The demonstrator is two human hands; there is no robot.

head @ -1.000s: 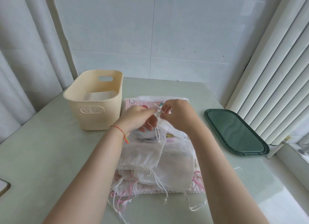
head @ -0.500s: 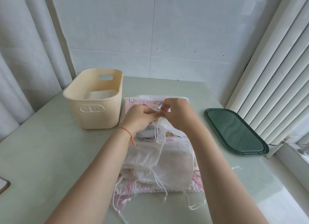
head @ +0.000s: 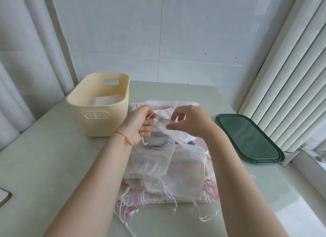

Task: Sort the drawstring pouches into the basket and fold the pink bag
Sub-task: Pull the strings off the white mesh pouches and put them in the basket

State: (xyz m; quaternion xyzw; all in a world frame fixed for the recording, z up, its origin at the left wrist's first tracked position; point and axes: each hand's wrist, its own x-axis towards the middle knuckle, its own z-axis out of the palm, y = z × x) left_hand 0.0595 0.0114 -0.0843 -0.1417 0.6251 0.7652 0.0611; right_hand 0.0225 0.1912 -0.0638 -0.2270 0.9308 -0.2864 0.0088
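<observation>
A pile of sheer white drawstring pouches (head: pixel 169 166) lies on a flat pink bag (head: pixel 210 198) with cartoon prints in the middle of the table. Above the pile's far end both hands hold up one white pouch (head: pixel 165 121). My left hand (head: pixel 139 123) grips its cord, which hangs below the palm. My right hand (head: pixel 187 121) pinches the pouch's mouth between thumb and fingers. The cream basket (head: pixel 98 120) stands just left of my left hand, with a folded white pouch (head: pixel 104 100) inside.
A dark green oval tray (head: pixel 250 139) lies at the right, near the white blinds and the table's right edge. A tiled wall closes off the back. A flat object's corner (head: pixel 4 197) shows at the left edge.
The hands have drawn slightly apart, the left one pulling the cord leftward. The pouch's mouth is now stretched between them.
</observation>
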